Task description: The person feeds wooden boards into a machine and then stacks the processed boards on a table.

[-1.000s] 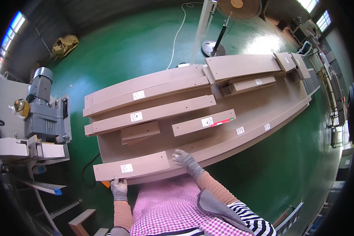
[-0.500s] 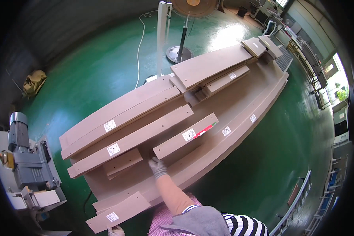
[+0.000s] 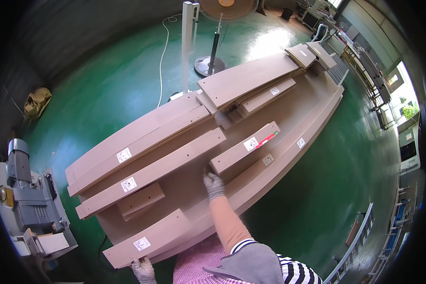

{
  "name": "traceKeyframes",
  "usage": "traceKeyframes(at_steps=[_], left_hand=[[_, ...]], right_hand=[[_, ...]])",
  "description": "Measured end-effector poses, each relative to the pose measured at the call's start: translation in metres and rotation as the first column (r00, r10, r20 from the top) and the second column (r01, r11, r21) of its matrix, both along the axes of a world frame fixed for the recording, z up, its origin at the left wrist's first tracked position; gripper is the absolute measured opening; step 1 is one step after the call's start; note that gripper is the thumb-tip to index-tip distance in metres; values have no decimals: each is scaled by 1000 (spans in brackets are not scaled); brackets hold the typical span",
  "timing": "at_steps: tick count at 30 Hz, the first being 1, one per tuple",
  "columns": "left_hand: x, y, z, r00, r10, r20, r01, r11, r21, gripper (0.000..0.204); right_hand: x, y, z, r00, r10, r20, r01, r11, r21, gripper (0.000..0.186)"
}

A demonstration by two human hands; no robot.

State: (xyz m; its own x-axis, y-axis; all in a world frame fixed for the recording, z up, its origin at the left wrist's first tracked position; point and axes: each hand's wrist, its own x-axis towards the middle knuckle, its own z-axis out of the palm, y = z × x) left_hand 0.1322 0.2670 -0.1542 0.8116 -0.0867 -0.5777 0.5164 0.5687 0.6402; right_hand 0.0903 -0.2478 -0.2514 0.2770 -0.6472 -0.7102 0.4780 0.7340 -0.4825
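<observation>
My left hand (image 3: 143, 271), in a pale glove, grips the near edge of a flat brown board (image 3: 163, 233) with a white label. That board lies at the near left of a long stack of brown panels (image 3: 312, 120). My right hand (image 3: 214, 185), in a grey glove, is at the near left end of a shorter brown board (image 3: 241, 150) with a white label and a red strip. Its fingers are apart and reach to that end without wrapping round it. A small brown piece (image 3: 141, 200) and a long labelled board (image 3: 161, 169) lie beyond my hands.
More wide panels (image 3: 251, 78) lie along the far side of the stack. Behind it are a white post (image 3: 187, 52) and a standing fan (image 3: 210, 66). A grey motor machine (image 3: 35, 208) stands at the left; a metal ladder-like frame (image 3: 352, 246) is at the lower right.
The board with the red strip has slid right and away, my right hand following behind it. The board at my left hand has shifted farther onto the stack. The view has shifted slightly.
</observation>
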Motion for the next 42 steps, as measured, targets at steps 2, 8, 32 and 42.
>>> traceKeyframes(at_steps=[2,8,32,42], left_hand=[[-10,-56,13,999,-27,-30,27,1000,-12,30],[-52,-232,3,999,-40,-31,40,999,-6,25],[-122,-716,-2,916,-312,-253,348,931,113,67],[-191,-947,-55,895,-361,-262,345,932,-106,58]], right_hand=[[-22,-56,-3,760,-538,364,352,813,464,64],[-78,-175,-6,691,-487,534,250,854,455,81],[-419,-666,95,999,-35,3,36,986,-161,74],[-365,-751,51,873,468,135,-454,882,-125,64]])
